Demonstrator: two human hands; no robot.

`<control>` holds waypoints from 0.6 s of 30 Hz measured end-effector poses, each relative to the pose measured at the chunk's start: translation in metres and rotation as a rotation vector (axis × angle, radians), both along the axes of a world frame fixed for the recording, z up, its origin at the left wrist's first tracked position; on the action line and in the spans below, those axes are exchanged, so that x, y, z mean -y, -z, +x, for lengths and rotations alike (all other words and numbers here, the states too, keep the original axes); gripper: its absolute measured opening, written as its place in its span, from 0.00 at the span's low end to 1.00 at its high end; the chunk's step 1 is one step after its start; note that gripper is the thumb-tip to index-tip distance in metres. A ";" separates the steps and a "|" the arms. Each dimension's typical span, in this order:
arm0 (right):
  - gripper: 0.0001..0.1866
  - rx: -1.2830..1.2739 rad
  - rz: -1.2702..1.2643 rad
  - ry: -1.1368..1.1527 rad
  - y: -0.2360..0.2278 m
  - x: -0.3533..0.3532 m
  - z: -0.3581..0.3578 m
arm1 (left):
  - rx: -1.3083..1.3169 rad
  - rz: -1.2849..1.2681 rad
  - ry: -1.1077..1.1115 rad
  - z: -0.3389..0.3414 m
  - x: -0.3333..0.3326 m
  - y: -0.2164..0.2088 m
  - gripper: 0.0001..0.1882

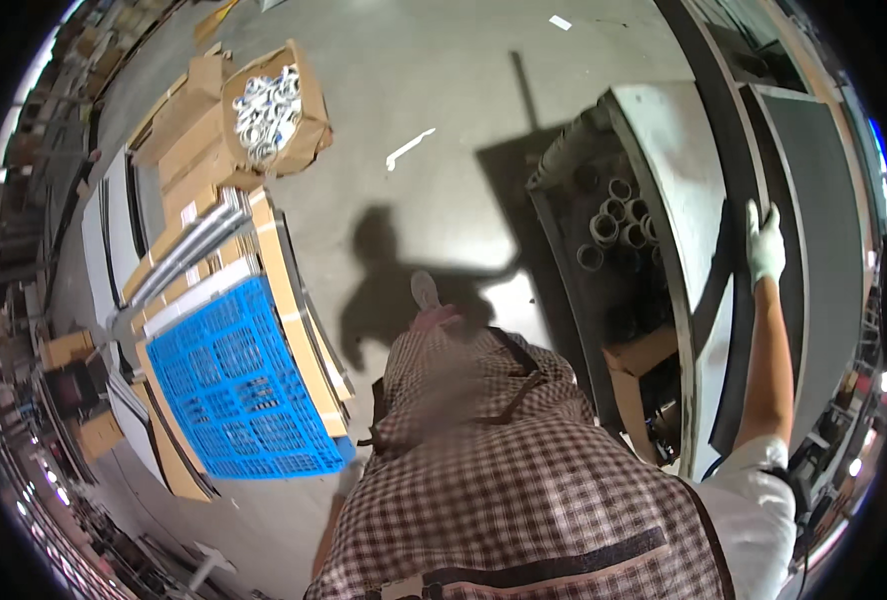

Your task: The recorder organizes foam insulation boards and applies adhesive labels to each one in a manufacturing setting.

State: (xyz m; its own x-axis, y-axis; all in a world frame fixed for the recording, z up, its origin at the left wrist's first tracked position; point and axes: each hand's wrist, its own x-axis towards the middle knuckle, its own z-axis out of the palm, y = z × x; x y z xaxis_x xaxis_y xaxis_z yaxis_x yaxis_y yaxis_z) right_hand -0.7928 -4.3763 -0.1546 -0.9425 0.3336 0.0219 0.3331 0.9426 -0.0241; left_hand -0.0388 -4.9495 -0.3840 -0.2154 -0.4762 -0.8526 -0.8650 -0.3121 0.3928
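My right hand (765, 245), in a white glove, reaches out along the right side. Its thumb and fingers straddle the edge of a long dark panel (721, 110), seemingly gripping it. Just beyond that hand, a wide dark grey sheet (820, 190) stretches along the same side. Under the panel is a pale metal bench top (667, 130). My left hand does not show; only a sliver of the left arm (330, 530) appears beside my checked apron (524, 480).
Below the bench top, a dark shelf holds several round tubes (619, 215) and an open cardboard box (636, 385). To the left are a blue plastic pallet (254, 385), stacked cardboard and a carton of white ring-shaped parts (267, 115). A white scrap (409, 148) lies on the floor.
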 end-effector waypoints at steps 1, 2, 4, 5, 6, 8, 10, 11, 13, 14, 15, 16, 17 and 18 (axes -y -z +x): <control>0.41 -0.033 0.007 0.001 0.003 -0.009 -0.001 | -0.084 -0.022 -0.010 -0.067 0.051 -0.003 0.15; 0.40 -0.068 0.021 0.031 0.005 -0.024 0.007 | -0.174 -0.033 0.003 -0.152 0.103 -0.016 0.15; 0.39 -0.026 0.020 0.159 -0.013 -0.004 0.011 | -0.223 -0.283 0.205 -0.324 0.192 -0.048 0.11; 0.39 -0.075 -0.058 0.161 -0.012 0.012 -0.001 | -0.572 -0.301 0.115 -0.362 0.253 -0.045 0.09; 0.39 -0.122 -0.096 0.195 -0.016 0.017 -0.002 | -0.608 -0.357 0.080 -0.441 0.283 -0.056 0.08; 0.33 -0.151 -0.075 0.231 -0.032 0.043 -0.001 | -0.643 -0.316 0.119 -0.592 0.304 -0.099 0.09; 0.31 -0.112 -0.075 0.313 -0.061 0.078 -0.014 | -0.615 -0.302 0.321 -0.705 0.330 -0.125 0.10; 0.31 -0.126 -0.075 0.305 -0.069 0.079 -0.012 | -0.685 -0.331 0.367 -0.758 0.318 -0.131 0.10; 0.29 -0.059 -0.169 0.375 -0.096 0.107 -0.042 | -0.765 -0.363 0.418 -0.855 0.291 -0.132 0.11; 0.26 -0.095 -0.319 0.310 -0.107 0.109 -0.054 | -0.897 -0.295 0.400 -0.898 0.254 -0.134 0.11; 0.21 -0.075 -0.824 0.377 -0.122 0.129 -0.079 | -0.799 -0.205 0.587 -0.944 0.217 -0.146 0.13; 0.18 -0.004 -1.030 0.474 -0.124 0.148 -0.096 | -0.699 -0.115 0.778 -0.984 0.173 -0.162 0.14; 0.18 0.033 -1.126 0.410 -0.114 0.164 -0.110 | -0.707 0.489 0.507 -1.018 0.128 -0.170 0.18; 0.18 -0.115 -1.554 0.388 -0.060 0.167 -0.100 | -0.620 0.244 0.890 -1.052 0.076 -0.187 0.22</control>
State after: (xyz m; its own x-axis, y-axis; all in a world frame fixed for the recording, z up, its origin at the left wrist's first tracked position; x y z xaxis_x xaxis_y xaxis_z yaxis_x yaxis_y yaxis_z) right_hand -0.8933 -4.5430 -0.0950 -0.8168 0.3061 -0.4889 0.4639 -0.1552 -0.8722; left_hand -1.0904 -5.0255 -0.1973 -0.8180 0.2261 -0.5290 -0.4943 0.1943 0.8473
